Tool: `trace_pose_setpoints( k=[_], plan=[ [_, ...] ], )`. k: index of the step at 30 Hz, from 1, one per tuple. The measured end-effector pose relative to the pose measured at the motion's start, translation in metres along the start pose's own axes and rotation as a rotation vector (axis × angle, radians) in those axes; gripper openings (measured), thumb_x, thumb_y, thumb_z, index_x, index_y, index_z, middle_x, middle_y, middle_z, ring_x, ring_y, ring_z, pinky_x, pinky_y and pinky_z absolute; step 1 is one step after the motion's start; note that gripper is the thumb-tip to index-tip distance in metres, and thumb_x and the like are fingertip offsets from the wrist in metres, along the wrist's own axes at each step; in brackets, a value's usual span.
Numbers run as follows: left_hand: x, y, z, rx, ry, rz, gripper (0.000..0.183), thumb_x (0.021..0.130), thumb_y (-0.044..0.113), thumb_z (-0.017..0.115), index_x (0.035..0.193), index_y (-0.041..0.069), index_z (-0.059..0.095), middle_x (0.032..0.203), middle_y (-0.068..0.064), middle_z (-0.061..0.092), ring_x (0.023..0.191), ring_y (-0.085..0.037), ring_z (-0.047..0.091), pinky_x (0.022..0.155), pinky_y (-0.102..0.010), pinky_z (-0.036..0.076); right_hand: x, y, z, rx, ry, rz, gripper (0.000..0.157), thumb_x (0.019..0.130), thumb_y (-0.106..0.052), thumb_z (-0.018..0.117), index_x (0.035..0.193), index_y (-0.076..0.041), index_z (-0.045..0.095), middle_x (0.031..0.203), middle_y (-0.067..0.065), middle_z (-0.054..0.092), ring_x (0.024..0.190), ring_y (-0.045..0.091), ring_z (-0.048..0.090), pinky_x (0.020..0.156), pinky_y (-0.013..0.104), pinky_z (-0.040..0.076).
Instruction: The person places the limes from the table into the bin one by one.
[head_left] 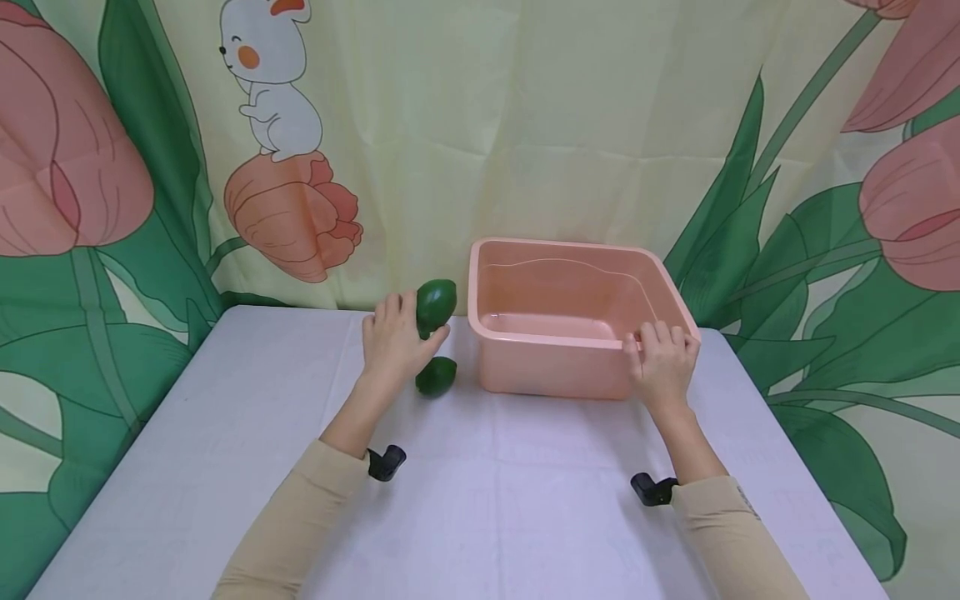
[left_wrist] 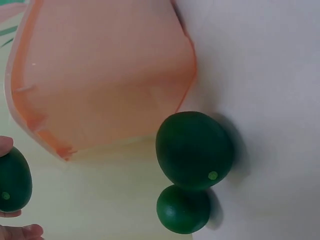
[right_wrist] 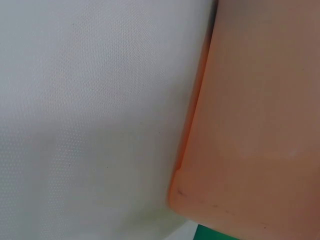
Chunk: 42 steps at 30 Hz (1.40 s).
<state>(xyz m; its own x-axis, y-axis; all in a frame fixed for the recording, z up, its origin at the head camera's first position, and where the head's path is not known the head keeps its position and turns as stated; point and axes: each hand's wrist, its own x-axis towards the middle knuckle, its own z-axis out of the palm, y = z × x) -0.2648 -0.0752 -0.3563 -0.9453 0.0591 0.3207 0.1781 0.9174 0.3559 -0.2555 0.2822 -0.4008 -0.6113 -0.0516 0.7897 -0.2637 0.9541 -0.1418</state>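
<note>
My left hand point(head_left: 393, 337) holds a smooth, dark green oval fruit point(head_left: 437, 305) above the table, left of the pink plastic bin point(head_left: 555, 367). In the left wrist view the same fruit appears at the left edge, between fingertips. Below that hand a similar green fruit point(head_left: 437, 377) lies on the table. The left wrist view shows two on the tabletop: a larger-looking green fruit point(left_wrist: 195, 150) and a smaller-looking one point(left_wrist: 183, 209) close beside it. My right hand point(head_left: 662, 362) grips the bin's near rim by its right corner. The right wrist view shows the bin wall point(right_wrist: 250, 125) but no hand.
A white cloth point(head_left: 495, 500) covers the table. Behind it hangs a curtain point(head_left: 525, 125) printed with tulips and a rabbit. A black wrist camera point(head_left: 387, 463) sits at the left cuff, and another black camera point(head_left: 652, 489) at the right cuff.
</note>
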Motion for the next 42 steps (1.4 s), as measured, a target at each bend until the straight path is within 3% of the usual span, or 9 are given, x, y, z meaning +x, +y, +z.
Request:
trace_pose_setpoints(
  k=[2,9,13,25,32,42],
  plan=[
    [0.001,0.003,-0.001,-0.009,0.002,0.004,0.068,0.079,0.052,0.056,0.125,0.004,0.040,0.107,-0.015,0.045,0.098,-0.029,0.042,0.079,-0.046,0.036,0.000,0.000,0.000,0.002,-0.003,0.002,0.027,0.085,-0.026,0.044,0.080,0.000,0.052,0.079,0.018,0.054,0.077,0.036,0.042,0.077,0.053,0.026],
    [0.003,0.013,0.000,-0.029,-0.003,0.000,0.068,0.079,0.050,0.058,0.126,0.005,0.039,0.108,-0.015,0.045,0.101,-0.029,0.040,0.082,-0.046,0.035,0.000,-0.001,0.000,0.008,-0.012,0.011,0.051,0.092,-0.043,0.027,0.080,-0.001,0.052,0.080,0.018,0.054,0.077,0.035,0.042,0.077,0.053,0.026],
    [0.004,0.017,0.001,-0.032,0.013,0.012,0.069,0.078,0.051,0.059,0.127,0.006,0.039,0.110,-0.014,0.045,0.104,-0.029,0.040,0.084,-0.046,0.034,-0.001,0.000,0.000,0.005,-0.001,0.010,0.053,0.092,-0.044,0.025,0.079,0.000,0.052,0.079,0.018,0.053,0.076,0.035,0.042,0.077,0.053,0.026],
    [0.010,0.031,0.000,-0.033,0.048,0.068,0.065,0.078,0.054,0.056,0.120,0.006,0.043,0.102,-0.011,0.047,0.096,-0.026,0.042,0.080,-0.043,0.035,-0.001,0.001,0.001,0.003,0.002,0.009,0.042,0.091,-0.036,0.033,0.080,0.000,0.052,0.079,0.019,0.054,0.077,0.036,0.042,0.077,0.053,0.026],
    [0.012,0.038,-0.001,-0.022,0.031,0.090,0.065,0.078,0.055,0.055,0.121,0.007,0.043,0.102,-0.011,0.047,0.095,-0.025,0.041,0.077,-0.041,0.035,0.000,0.002,0.001,0.001,0.009,0.006,0.027,0.084,-0.025,0.045,0.080,0.000,0.052,0.080,0.019,0.054,0.077,0.036,0.042,0.077,0.053,0.026],
    [0.015,0.047,0.002,-0.008,0.026,0.118,0.062,0.078,0.049,0.057,0.122,0.007,0.042,0.101,-0.010,0.046,0.094,-0.025,0.041,0.077,-0.042,0.035,0.000,0.002,0.002,-0.001,-0.008,0.013,0.030,0.086,-0.028,0.042,0.081,0.000,0.053,0.081,0.019,0.055,0.079,0.036,0.043,0.078,0.053,0.026]
  ],
)
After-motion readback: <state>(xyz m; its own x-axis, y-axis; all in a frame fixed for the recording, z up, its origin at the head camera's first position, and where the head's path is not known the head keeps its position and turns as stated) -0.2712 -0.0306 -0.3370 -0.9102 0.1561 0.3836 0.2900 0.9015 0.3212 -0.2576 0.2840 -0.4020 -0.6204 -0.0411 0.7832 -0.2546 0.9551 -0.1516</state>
